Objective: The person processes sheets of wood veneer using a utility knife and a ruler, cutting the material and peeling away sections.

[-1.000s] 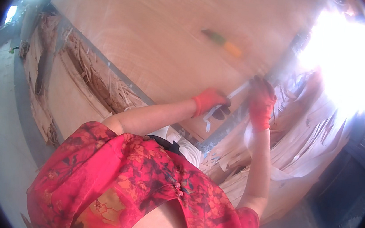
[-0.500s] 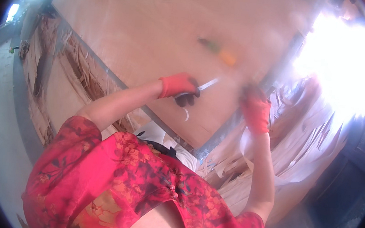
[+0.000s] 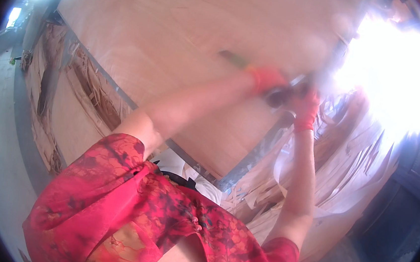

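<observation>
Wood sheet (image 3: 193, 38): broad, pale brown, under the left hand (image 3: 272, 85), its right edge beside the right hand (image 3: 304, 104).
Wood scraps: torn heaps along the left side (image 3: 90, 86) and the right side (image 3: 330, 168), the latter around the right forearm (image 3: 301, 175).
Dark blue object (image 3: 400, 205): lower right, kind unclear.
Glare (image 3: 402, 74): washes out the upper right corner.
Green-handled tool (image 3: 235, 59): on the sheet, blurred, partly covered by the left hand.
Pale strip (image 3: 297, 81): between the hands, smeared by motion.
Grip: orange-red gloves with dark fingers close together; cannot tell whether either is clenched, released or grasping the strip.
</observation>
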`<state>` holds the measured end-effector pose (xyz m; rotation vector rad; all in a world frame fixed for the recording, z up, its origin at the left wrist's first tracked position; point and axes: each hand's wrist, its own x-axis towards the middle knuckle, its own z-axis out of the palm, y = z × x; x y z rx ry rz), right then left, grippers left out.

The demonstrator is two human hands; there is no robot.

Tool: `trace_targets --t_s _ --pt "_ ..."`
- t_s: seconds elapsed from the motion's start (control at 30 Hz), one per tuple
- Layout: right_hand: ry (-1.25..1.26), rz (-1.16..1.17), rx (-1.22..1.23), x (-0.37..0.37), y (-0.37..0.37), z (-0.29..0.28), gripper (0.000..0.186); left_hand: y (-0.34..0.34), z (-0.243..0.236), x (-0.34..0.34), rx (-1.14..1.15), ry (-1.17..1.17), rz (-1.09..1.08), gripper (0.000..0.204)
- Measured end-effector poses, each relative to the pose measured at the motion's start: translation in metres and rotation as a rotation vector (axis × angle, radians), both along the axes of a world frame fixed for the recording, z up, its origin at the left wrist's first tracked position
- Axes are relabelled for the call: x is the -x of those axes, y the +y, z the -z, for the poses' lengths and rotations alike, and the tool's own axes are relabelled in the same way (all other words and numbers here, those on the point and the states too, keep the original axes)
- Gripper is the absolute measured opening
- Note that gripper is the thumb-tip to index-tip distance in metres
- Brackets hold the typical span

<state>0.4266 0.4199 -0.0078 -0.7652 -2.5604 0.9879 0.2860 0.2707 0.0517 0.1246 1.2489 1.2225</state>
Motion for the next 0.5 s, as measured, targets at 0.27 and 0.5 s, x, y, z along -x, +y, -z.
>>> trace_targets --t_s 0.27,0.5 --pt "0.037 -0.110 -0.289 -0.004 0.002 0.018 0.078 0.005 0.046 -0.006 0.109 -0.043 -0.105 0.027" --pt "-0.077 -0.314 -0.582 -0.002 0.010 0.030 0.049 0.005 0.068 -0.003 0.081 -0.108 -0.162 0.024"
